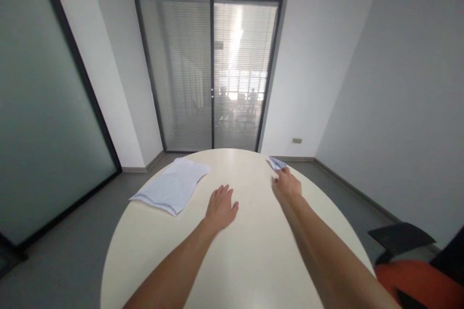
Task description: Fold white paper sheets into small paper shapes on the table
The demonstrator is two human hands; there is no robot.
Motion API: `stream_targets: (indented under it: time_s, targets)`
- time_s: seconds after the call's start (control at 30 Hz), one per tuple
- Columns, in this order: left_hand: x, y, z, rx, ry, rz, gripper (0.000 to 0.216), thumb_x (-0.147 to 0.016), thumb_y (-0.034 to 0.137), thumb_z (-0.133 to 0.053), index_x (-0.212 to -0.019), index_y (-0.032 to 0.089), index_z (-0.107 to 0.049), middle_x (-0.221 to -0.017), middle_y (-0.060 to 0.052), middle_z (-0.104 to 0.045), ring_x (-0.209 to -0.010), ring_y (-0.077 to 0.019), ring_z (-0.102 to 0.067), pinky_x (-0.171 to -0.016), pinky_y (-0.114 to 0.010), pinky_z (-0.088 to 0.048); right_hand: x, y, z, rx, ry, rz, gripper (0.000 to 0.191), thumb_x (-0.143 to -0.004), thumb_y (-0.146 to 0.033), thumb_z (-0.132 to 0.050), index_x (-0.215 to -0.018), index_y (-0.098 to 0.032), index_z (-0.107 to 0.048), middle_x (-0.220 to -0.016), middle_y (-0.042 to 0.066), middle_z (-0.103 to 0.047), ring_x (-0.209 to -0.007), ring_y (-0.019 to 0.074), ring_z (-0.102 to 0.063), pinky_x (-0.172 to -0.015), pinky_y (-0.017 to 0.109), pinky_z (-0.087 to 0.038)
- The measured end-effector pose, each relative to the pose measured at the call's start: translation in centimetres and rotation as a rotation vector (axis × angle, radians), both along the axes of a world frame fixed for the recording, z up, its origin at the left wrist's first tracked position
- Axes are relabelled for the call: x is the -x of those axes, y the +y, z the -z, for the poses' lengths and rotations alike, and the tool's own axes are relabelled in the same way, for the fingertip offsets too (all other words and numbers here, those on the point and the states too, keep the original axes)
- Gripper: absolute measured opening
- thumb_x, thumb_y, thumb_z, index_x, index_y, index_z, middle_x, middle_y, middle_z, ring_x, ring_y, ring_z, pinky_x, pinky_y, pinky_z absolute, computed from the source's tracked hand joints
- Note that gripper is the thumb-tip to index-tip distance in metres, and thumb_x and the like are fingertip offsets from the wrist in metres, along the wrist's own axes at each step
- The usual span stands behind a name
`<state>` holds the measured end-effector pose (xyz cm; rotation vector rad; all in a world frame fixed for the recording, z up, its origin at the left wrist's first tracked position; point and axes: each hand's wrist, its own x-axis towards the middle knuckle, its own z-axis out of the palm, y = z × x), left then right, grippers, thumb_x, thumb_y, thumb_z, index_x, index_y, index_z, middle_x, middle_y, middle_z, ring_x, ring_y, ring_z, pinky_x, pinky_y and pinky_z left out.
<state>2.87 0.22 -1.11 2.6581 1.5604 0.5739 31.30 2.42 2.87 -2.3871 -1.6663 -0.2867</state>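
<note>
My left hand (221, 208) is palm down over the middle of the round table, its fingers stretched and the thumb apart. Nothing is in it. To its left lies a stack of white paper sheets (174, 184), creased and slightly curled at the edges, which it does not touch. Farther out on the right, my right hand (290, 183) has its fingers closed on a small folded piece of paper (277, 162) near the table's far right edge. The fingers cover part of this paper, and its full shape is hidden.
The round cream table (239, 260) fills the lower middle. An orange and black chair (416, 270) stands close at the lower right. Ahead is a dark-framed glass door with blinds (235, 77), a frosted glass panel (47, 106) is at left, and a wall socket (297, 140) sits low.
</note>
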Motion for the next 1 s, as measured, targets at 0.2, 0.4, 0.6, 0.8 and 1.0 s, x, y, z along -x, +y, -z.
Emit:
stream_targets:
  time_s: [0.2,0.4,0.6,0.8,1.0]
  targets:
    - [2.5,1.3,-0.8,-0.181,-0.004,-0.349,0.043,-0.092,0.033,-0.045,-0.123,0.010,-0.065,-0.152,-0.017,-0.046,-0.142,-0.0325,-0.037,-0.118,-0.048,-0.025,5.3,-1.7,-0.2,0.215,0.082,-0.070,0.034,-0.093,-0.029,-0.048,-0.113,-0.014,-0.071,-0.120,0.020,-0.065,-0.113,0.0337,-0.060,-0.085,0.040,-0.050]
    - [3.9,1.5,-0.4,-0.134,0.042,-0.534,0.051,-0.088,0.032,-0.047,-0.129,0.005,-0.061,-0.153,-0.021,-0.042,-0.143,-0.0361,-0.034,-0.117,-0.052,-0.024,8.0,-4.2,0.9,0.174,0.127,-0.086,0.037,-0.093,-0.034,-0.046,-0.114,-0.014,-0.070,-0.122,0.021,-0.065,-0.114,0.0351,-0.058,-0.088,0.044,-0.046]
    - [3.5,0.8,-0.6,-0.137,0.040,-0.534,0.059,-0.089,0.028,-0.045,-0.140,0.000,-0.050,-0.151,-0.024,-0.044,-0.142,-0.0357,-0.036,-0.117,-0.051,-0.025,7.6,-5.9,2.1,0.054,0.107,-0.177,0.038,-0.097,-0.037,-0.041,-0.115,-0.016,-0.067,-0.124,0.016,-0.065,-0.117,0.0312,-0.056,-0.092,0.039,-0.043]
    - [2.7,0.6,-0.8,-0.271,0.011,-0.437,0.061,-0.089,0.024,-0.046,-0.144,-0.001,-0.044,-0.155,-0.023,-0.038,-0.146,-0.0355,-0.030,-0.120,-0.052,-0.020,7.5,-5.9,2.4,0.021,0.096,-0.192,0.035,-0.098,-0.034,-0.041,-0.113,-0.015,-0.067,-0.122,0.016,-0.065,-0.118,0.0295,-0.056,-0.095,0.038,-0.041]
    - [-0.7,-1.7,-1.5,-0.195,-0.012,-0.108,0.050,-0.093,0.020,-0.043,-0.140,0.006,-0.050,-0.149,-0.018,-0.049,-0.139,-0.0309,-0.041,-0.118,-0.048,-0.028,6.5,-5.6,2.8,-0.054,0.216,-0.193,0.034,-0.096,-0.032,-0.045,-0.118,-0.016,-0.066,-0.122,0.015,-0.066,-0.114,0.0291,-0.059,-0.093,0.038,-0.044]
